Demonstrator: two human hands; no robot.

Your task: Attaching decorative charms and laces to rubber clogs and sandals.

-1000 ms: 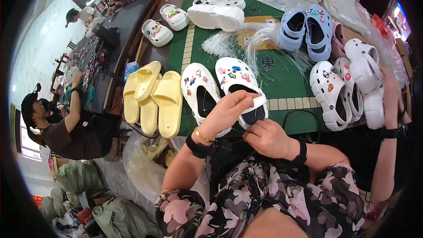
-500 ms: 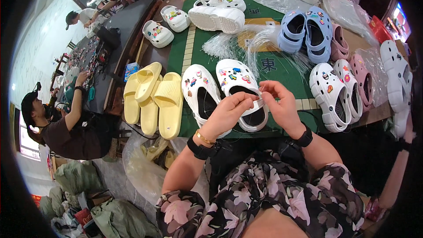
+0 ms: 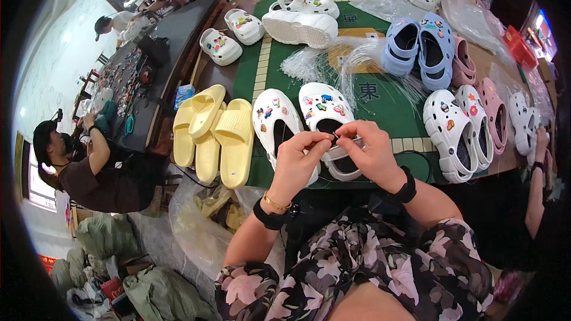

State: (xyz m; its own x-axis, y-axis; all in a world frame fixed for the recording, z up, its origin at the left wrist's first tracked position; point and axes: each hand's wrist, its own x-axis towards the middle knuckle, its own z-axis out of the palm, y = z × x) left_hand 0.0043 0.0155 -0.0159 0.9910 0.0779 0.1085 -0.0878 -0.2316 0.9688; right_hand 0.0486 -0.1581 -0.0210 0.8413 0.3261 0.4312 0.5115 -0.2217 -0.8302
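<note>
Two hands meet over a white clog [image 3: 331, 120] on the green mat [image 3: 380, 92]. Left hand [image 3: 300, 157] pinches something tiny at its fingertips; right hand [image 3: 370, 153], just beside it, pinches the clog's heel strap. Yellow slides [image 3: 215, 131] lie left of the left hand.
</note>
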